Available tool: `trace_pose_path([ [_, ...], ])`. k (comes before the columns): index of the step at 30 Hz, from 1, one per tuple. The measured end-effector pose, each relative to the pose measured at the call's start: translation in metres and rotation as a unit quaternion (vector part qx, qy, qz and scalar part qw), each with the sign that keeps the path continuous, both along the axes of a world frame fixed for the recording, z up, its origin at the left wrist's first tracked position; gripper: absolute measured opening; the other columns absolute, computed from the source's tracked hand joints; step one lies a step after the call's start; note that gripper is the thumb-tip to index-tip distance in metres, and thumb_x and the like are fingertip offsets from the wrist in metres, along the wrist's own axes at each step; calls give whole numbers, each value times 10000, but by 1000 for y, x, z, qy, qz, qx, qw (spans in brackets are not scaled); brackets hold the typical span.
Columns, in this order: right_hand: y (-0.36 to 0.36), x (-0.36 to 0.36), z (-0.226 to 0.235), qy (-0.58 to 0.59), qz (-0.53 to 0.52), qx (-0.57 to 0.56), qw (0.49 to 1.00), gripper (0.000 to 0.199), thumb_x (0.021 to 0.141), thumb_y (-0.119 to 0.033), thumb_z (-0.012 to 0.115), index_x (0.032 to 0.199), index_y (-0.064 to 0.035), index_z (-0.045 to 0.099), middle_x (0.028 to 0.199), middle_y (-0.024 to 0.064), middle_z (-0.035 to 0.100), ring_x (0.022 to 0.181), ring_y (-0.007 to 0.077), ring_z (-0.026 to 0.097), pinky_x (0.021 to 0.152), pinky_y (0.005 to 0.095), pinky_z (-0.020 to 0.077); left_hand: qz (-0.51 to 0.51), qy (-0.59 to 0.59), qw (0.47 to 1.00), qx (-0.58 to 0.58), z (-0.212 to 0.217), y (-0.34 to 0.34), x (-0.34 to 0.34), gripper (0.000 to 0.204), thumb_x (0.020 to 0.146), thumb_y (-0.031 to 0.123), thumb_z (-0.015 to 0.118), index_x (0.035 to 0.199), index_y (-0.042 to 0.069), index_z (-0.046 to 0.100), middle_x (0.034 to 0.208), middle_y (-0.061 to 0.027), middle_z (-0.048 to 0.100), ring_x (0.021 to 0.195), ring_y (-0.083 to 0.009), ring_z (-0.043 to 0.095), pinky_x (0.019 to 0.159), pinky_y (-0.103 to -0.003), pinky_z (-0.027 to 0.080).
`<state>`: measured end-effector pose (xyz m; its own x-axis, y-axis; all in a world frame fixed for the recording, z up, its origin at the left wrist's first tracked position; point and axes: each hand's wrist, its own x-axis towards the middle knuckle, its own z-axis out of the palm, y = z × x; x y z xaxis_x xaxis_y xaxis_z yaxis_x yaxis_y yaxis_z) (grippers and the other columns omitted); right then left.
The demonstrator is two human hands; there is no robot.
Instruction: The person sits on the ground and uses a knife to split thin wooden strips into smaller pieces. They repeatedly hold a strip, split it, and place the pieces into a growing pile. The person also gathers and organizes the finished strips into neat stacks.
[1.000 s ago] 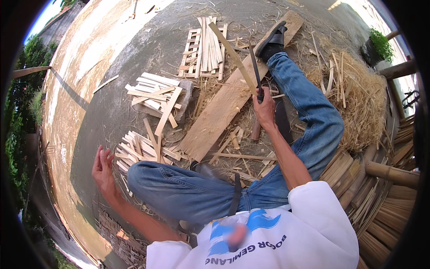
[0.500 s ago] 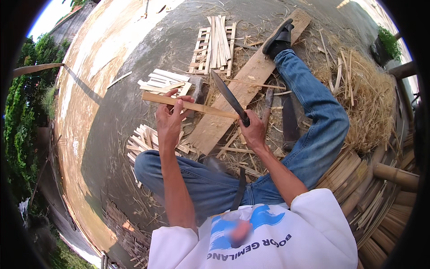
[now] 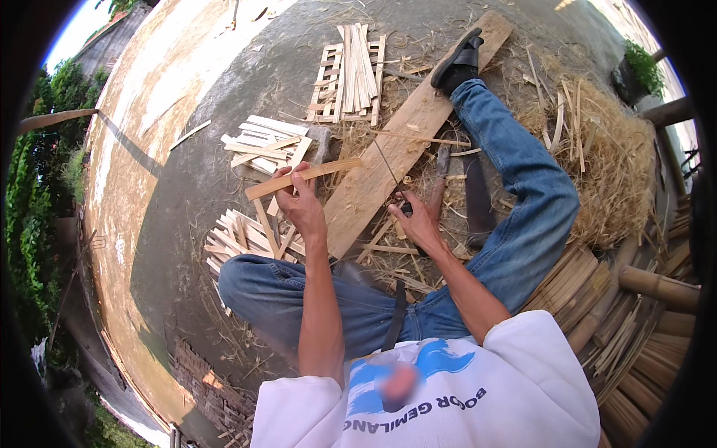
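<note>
My left hand (image 3: 300, 203) grips a flat bamboo slat (image 3: 302, 178) and holds it level in front of me. My right hand (image 3: 417, 222) is shut on the handle of a long knife (image 3: 388, 173), whose thin blade points up and away, edge-on to the camera. Both hands hover above a long wooden plank (image 3: 388, 160) lying on the ground between my legs. The slat's right end comes close to the blade, but I cannot tell whether they touch.
Piles of cut slats (image 3: 265, 142) lie to the left, and a wooden rack with slats (image 3: 349, 75) further away. A straw heap (image 3: 609, 164) and stacked bamboo poles (image 3: 642, 299) are on the right. My jeans legs (image 3: 523, 201) frame the plank.
My left hand has shifted the slat a little right and lower. The knife has turned from showing its broad side to edge-on, and my right hand has dropped slightly toward the plank.
</note>
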<state>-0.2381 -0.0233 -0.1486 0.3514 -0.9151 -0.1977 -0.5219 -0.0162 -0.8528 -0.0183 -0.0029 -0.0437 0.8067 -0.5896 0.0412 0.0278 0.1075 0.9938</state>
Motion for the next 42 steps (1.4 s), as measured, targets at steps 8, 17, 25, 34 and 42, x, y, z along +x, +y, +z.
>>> trace_pose_path([
  [8,27,38,51,-66,141,138,978,496,1028,-370,490,1240,77,457,866,293,639,858,444,652,778,503,480,29,-29,998,37,-12,11,6,125,1048,64,451,1168,31,452,1163,-154,630,1083,-215,646,896,-361,577],
  [17,13,49,36,-14,154,140,978,337,1015,-311,520,1049,24,533,771,266,641,733,468,630,683,523,476,56,50,997,28,-19,17,14,130,1058,88,446,1178,44,424,1312,-205,578,1185,-284,615,935,-374,557],
  [25,-1,31,35,61,131,142,979,317,1008,-302,517,1007,15,533,747,253,625,735,464,633,686,536,485,54,95,994,-7,-25,15,24,141,1061,93,434,1185,37,399,1290,-229,576,1163,-307,620,963,-386,559],
  [34,-3,31,13,112,149,65,980,359,1002,-328,507,1113,11,546,862,287,669,866,486,662,764,557,520,49,80,996,4,-18,12,24,148,1061,98,421,1192,39,385,1312,-236,566,1170,-309,618,965,-381,550],
  [42,-6,27,-5,120,108,73,984,373,1005,-343,507,1046,24,558,892,314,667,894,494,658,783,560,506,51,83,995,18,-20,13,22,146,1065,101,412,1198,45,392,1324,-225,570,1197,-309,611,971,-382,545],
])
